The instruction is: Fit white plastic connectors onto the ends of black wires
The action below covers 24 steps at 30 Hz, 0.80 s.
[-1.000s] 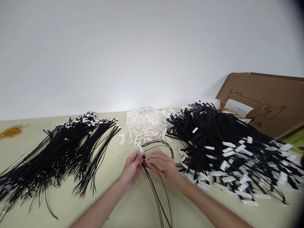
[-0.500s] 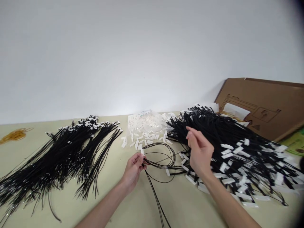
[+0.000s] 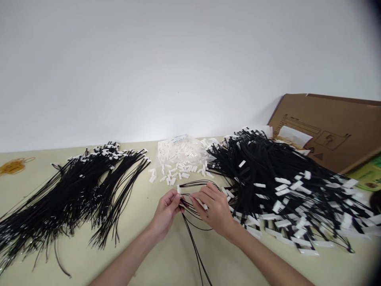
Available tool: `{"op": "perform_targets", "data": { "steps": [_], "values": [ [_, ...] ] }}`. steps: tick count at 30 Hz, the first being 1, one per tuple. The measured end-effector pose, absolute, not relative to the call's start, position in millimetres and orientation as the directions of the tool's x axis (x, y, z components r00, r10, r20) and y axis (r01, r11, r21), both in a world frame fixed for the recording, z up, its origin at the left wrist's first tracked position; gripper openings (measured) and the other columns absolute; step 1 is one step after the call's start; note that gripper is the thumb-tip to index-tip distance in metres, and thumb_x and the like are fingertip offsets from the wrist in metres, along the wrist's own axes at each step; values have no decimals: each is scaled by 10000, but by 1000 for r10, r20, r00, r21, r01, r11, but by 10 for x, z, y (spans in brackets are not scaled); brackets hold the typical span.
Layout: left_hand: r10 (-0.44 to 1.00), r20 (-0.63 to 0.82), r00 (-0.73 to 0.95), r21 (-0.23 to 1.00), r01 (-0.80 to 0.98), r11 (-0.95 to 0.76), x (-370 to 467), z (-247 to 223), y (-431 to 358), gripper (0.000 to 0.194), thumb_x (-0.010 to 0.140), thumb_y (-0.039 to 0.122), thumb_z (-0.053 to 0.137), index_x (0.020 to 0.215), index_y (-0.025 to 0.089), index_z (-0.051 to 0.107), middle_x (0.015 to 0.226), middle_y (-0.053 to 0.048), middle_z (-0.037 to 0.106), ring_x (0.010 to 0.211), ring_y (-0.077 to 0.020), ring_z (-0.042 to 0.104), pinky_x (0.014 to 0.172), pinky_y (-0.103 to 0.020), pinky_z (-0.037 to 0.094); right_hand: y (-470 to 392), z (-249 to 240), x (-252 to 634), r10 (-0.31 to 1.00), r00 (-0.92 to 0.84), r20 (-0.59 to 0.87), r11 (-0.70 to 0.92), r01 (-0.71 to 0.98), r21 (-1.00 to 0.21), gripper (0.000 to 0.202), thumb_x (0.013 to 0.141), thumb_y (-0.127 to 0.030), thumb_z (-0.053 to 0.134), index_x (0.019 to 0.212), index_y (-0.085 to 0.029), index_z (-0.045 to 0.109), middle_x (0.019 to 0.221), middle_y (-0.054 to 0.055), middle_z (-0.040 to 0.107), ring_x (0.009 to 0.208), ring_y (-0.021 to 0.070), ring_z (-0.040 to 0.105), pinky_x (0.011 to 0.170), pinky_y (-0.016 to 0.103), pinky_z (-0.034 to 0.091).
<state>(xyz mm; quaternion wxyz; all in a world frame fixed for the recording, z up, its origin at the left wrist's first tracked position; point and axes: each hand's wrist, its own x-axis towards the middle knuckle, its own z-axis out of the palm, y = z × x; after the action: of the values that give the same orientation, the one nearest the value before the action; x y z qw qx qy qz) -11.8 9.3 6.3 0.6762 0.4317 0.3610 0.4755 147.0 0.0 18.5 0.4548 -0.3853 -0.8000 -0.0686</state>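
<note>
My left hand (image 3: 167,209) is closed on a small white connector (image 3: 179,189) with several thin black wires running out of it. The wires (image 3: 195,183) loop to the right, and some loose ends (image 3: 195,246) hang down toward the front edge of the view. Beside it, my right hand (image 3: 212,206) has its fingers bent together at the looped wires, just right of the connector. What its fingertips hold is too small to make out.
A plastic bag (image 3: 186,149) of white connectors lies at the back, with loose connectors (image 3: 184,171) before it. Black wire bundles (image 3: 71,190) spread at left, a larger labelled pile (image 3: 262,163) at right. Behind stands a cardboard box (image 3: 327,127); yellow rubber bands (image 3: 13,166) lie far left.
My right hand has moved left and down from above the right pile to the looped wires. My left hand still holds the connector in nearly the same place.
</note>
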Motion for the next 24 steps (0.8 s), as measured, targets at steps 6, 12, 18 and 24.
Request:
{"op": "perform_targets", "data": {
  "steps": [6,12,18,24],
  "values": [
    [957,-77,281,919,-353,177,-121,60,103,184,758,319,584,709,142,563,681,-16,528,624,-102,457,566,-221,377,-3,192,1493,561,-259,786,696,662,-278,81,790,-145,503,739,-172,560,625,16,532,607,134,401,590,274,350],
    [957,-96,274,914,-356,194,-120,76,95,206,729,337,613,689,142,561,688,-19,536,631,-109,464,568,-227,378,2,211,1501,584,-247,773,688,656,-310,91,791,-145,497,730,-172,559,620,12,518,601,130,400,581,265,337],
    [958,-94,270,918,-348,188,-119,76,100,206,724,341,618,696,144,564,683,-21,535,627,-113,464,575,-230,382,3,226,1495,602,-244,760,687,643,-338,118,803,-156,476,714,-174,552,600,1,496,591,125,397,596,267,336],
    [959,-85,269,927,-331,175,-122,73,107,219,715,356,623,713,142,579,680,-24,542,621,-114,471,570,-229,382,3,226,1486,655,-213,725,661,626,-414,169,810,-185,459,654,-177,523,543,-25,410,545,113,378,597,261,338]
  ]
}}
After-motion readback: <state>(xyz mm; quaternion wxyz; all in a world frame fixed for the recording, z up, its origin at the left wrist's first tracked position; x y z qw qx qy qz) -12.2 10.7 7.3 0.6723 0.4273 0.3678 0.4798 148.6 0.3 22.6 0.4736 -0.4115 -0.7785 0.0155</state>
